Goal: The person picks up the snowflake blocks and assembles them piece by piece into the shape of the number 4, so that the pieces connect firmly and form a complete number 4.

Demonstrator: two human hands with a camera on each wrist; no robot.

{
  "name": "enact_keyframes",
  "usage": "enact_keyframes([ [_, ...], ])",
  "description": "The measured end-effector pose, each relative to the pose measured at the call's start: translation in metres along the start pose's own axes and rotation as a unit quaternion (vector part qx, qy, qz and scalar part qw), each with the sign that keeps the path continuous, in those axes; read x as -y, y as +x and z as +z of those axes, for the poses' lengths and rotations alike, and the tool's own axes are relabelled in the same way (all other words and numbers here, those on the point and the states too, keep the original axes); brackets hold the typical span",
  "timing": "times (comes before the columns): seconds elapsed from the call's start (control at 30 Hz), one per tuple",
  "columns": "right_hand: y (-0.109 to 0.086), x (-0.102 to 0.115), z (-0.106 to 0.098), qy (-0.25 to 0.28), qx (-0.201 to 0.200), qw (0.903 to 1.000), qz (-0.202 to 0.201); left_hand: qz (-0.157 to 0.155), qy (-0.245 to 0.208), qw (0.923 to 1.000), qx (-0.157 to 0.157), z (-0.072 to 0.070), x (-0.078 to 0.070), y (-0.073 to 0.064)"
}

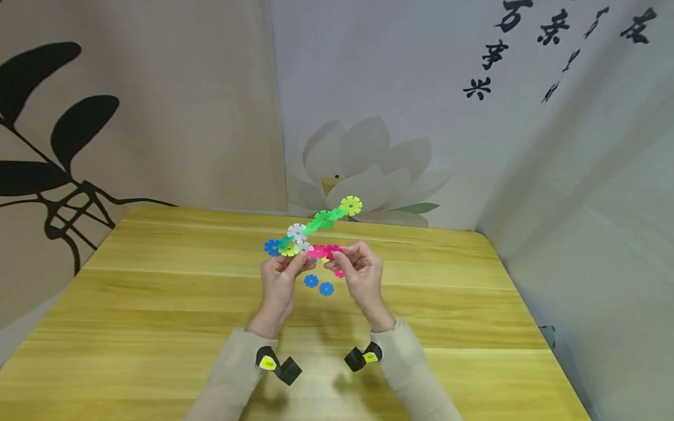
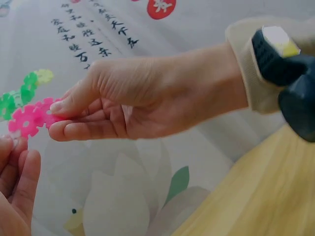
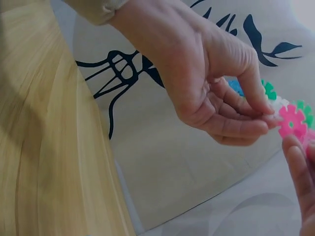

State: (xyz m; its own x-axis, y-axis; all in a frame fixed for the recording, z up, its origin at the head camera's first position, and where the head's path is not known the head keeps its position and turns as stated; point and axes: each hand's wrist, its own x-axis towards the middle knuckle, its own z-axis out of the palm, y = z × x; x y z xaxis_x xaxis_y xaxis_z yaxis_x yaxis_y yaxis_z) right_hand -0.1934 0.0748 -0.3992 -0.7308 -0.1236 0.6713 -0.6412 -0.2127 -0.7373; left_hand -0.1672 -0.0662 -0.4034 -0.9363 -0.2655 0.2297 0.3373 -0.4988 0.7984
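Note:
In the head view, a chain of interlocking plastic snowflake discs is held above the table between both hands. Its upper arm runs through green discs (image 1: 324, 219) to a yellow disc (image 1: 350, 205) at the far end. White discs (image 1: 297, 233) sit near the bend, with a blue disc (image 1: 272, 247) at the left. My left hand (image 1: 277, 283) pinches the chain by a white disc at its lower side. Joined pink discs (image 1: 318, 251) extend rightward, and my right hand (image 1: 363, 275) pinches the end one between thumb and fingers. Fingers partly cover the held discs.
Loose blue discs (image 1: 326, 289) lie on the wooden table (image 1: 158, 327) below the hands. A pink disc (image 1: 339, 273) and a yellow one (image 1: 325, 260) are partly hidden near the right hand. A printed cloth (image 1: 210, 117) hangs behind the table.

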Motion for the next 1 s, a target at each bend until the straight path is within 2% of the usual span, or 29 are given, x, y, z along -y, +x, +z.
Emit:
enact_keyframes([
  [0.13, 0.002, -0.001, 0.003, -0.009, -0.017, 0.9997, 0.014, 0.000, -0.003, 1.0000, -0.005, 0.000, -0.001, 0.001],
  [0.23, 0.004, -0.002, 0.005, 0.009, -0.044, 0.9982, 0.040, -0.011, -0.013, 0.9998, -0.006, 0.001, 0.000, 0.002],
  [0.4, 0.005, -0.008, 0.003, 0.023, -0.065, 0.9950, 0.072, -0.018, -0.022, 0.9991, -0.031, 0.002, 0.000, 0.003],
  [0.53, 0.004, -0.021, -0.010, -0.012, -0.077, 0.9906, 0.112, -0.017, -0.032, 0.9984, -0.043, 0.000, -0.004, 0.005],
  [0.63, 0.004, -0.036, -0.022, -0.058, -0.082, 0.9817, 0.162, -0.014, -0.050, 0.9976, -0.047, -0.003, -0.006, 0.008],
  [0.67, 0.003, -0.042, -0.026, -0.078, -0.080, 0.9773, 0.180, -0.013, -0.053, 0.9973, -0.049, -0.004, -0.006, 0.009],
  [0.73, 0.001, -0.054, -0.033, -0.137, -0.071, 0.9626, 0.223, -0.009, -0.057, 0.9968, -0.055, -0.006, -0.007, 0.010],
  [0.87, -0.003, -0.077, -0.044, -0.258, -0.022, 0.9241, 0.281, -0.005, -0.063, 0.9964, -0.057, -0.010, -0.007, 0.012],
  [0.9, -0.005, -0.082, -0.046, -0.279, -0.005, 0.9146, 0.293, -0.004, -0.065, 0.9962, -0.057, -0.011, -0.007, 0.011],
  [1.0, -0.007, -0.096, -0.049, -0.311, 0.046, 0.8956, 0.315, -0.006, -0.073, 0.9956, -0.059, -0.012, -0.008, 0.011],
])
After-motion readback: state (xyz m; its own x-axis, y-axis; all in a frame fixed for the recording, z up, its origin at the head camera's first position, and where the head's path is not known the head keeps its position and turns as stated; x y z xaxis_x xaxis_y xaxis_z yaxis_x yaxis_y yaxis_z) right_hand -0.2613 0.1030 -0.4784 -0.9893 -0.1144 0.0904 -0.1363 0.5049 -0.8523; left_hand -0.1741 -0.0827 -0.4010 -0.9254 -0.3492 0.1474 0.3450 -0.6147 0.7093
